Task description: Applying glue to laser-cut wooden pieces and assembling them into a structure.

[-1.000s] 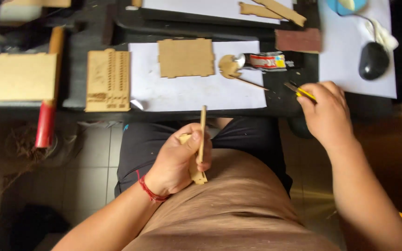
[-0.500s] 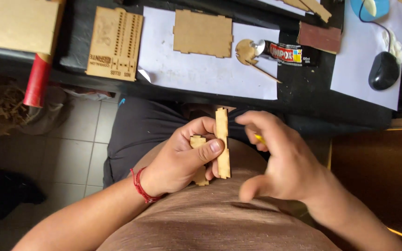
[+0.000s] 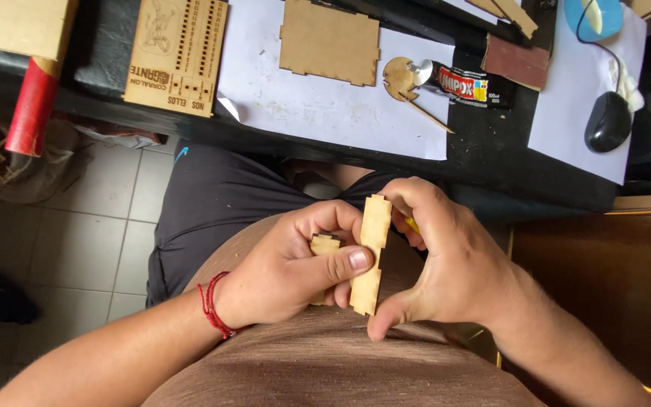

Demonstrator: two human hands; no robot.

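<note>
Over my lap, both hands meet around a narrow notched strip of thin light wood (image 3: 371, 252) that stands almost upright. My left hand (image 3: 295, 267), with a red cord around its wrist, pinches the strip with the thumb across its middle and also holds a second small wooden piece (image 3: 324, 244) behind it. My right hand (image 3: 446, 264) cups the strip from the right, thumb at its lower end and fingers at its top. A bit of yellow (image 3: 412, 224) shows between the right fingers.
The black desk (image 3: 491, 147) ahead carries white paper sheets (image 3: 333, 105), a notched wooden panel (image 3: 329, 41), a slotted engraved wooden board (image 3: 177, 56), a round wooden disc with a thin stick (image 3: 404, 79), a glue tube (image 3: 465, 83), a dark mouse (image 3: 606, 122). A red roll (image 3: 32, 105) lies at left.
My right hand has come back from the desk to my lap and closed on the wooden strip. The view has tilted down toward my hands.
</note>
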